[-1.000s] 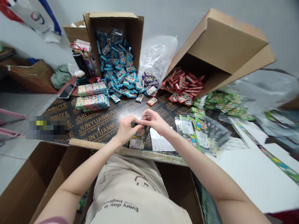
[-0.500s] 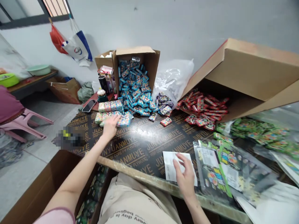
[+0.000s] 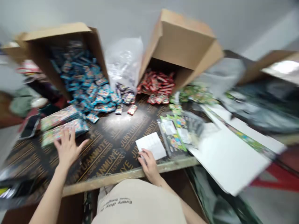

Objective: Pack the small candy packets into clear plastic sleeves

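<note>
My left hand [image 3: 67, 148] is open with its fingers spread, its fingertips at the near side of the front row of stacked packets [image 3: 56, 133]. Behind that row lies a second row of similar packets [image 3: 61, 116]. A white paper sheet [image 3: 151, 143] rests flat by the table's front edge. At its lower left side is my right hand [image 3: 149, 166], fingers loosely bent, thumb and forefinger apart; whether the fingertips press on the sheet is blurred. Right of the sheet lie clear printed bags [image 3: 174, 137] with green edging.
Cardboard boxes on the table [image 3: 116, 137] spill blue packets [image 3: 86, 84] and red packets [image 3: 158, 82]. Between them sits a clear plastic bag [image 3: 125, 62] with purple packets [image 3: 126, 93]. Green packets [image 3: 198, 93] and white boards [image 3: 231, 152] lie right; a phone [image 3: 30, 126] lies left.
The view has swung to the right. My left hand has drawn back from the right end of the front row and spread its fingers. My right hand has come to the sheet's lower left side.
</note>
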